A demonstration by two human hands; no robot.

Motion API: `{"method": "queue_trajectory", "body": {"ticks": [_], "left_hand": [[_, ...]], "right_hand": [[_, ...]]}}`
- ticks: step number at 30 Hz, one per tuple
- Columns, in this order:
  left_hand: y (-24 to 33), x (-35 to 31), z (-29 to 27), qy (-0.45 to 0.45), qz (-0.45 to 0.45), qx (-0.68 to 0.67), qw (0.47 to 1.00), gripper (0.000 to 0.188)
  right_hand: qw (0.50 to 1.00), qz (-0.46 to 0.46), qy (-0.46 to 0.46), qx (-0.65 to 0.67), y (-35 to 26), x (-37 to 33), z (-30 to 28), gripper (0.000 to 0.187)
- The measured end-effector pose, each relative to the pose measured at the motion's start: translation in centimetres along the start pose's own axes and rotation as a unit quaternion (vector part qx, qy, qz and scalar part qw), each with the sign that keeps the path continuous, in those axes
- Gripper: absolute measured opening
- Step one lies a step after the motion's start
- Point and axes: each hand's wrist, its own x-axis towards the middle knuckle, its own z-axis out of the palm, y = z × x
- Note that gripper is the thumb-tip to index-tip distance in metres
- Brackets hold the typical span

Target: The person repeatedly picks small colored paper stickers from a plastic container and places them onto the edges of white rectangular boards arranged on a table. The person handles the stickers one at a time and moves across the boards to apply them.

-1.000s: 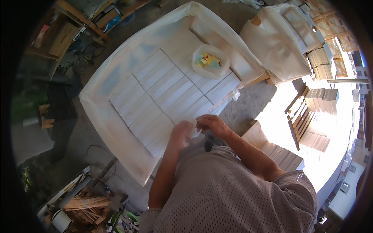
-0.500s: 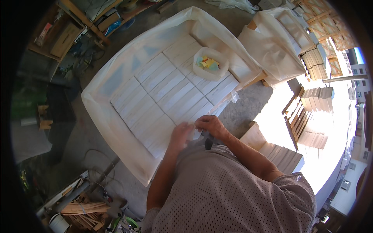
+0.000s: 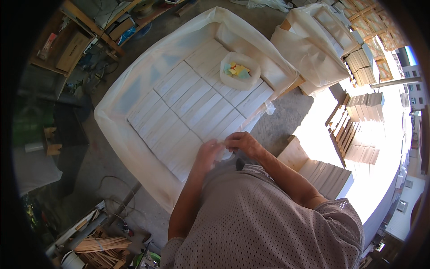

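Close in front of my body, my left hand (image 3: 208, 155) and my right hand (image 3: 242, 143) meet fingertip to fingertip, both with closed fingers. Something small and pale shows between them, partly hidden and blurred, so its kind cannot be told. Just beyond lies the near end of several white flat-topped packs (image 3: 190, 114), packed tightly in rows inside a large crate draped with milky plastic sheeting (image 3: 121, 80). On the packs at the far right stands a translucent plastic tub (image 3: 233, 82) holding yellow, pale green and orange paper slips (image 3: 238, 70).
A second plastic-covered crate (image 3: 309, 49) stands beyond to the right. On that side are a wooden pallet (image 3: 341, 123) and stacked pale blocks (image 3: 329, 179) in bright sun. At lower left lie a hose (image 3: 117, 179) and a bundle of wooden strips (image 3: 101, 244); shelves (image 3: 67, 45) stand at upper left.
My hands stay together in nearly the same place, with the left fingers slightly shifted. The surroundings have moved a little in the picture.
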Motion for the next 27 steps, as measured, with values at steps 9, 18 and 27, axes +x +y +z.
{"method": "queue_trajectory", "body": {"ticks": [9, 18, 27], "left_hand": [[0.4, -1.0, -0.2, 0.003, 0.002, 0.007, 1.0, 0.022], [-0.7, -0.7, -0.9, 0.016, 0.031, 0.071, 0.997, 0.022], [-0.3, -0.7, -1.3, 0.015, 0.094, 0.178, 0.979, 0.022]], "right_hand": [[0.998, 0.018, -0.007, 0.053, 0.3, -0.5, 0.3, 0.026], [0.999, -0.004, 0.006, -0.038, 0.2, -0.3, 1.1, 0.024], [0.996, -0.017, 0.035, -0.086, 0.4, -0.1, 2.1, 0.027]]}}
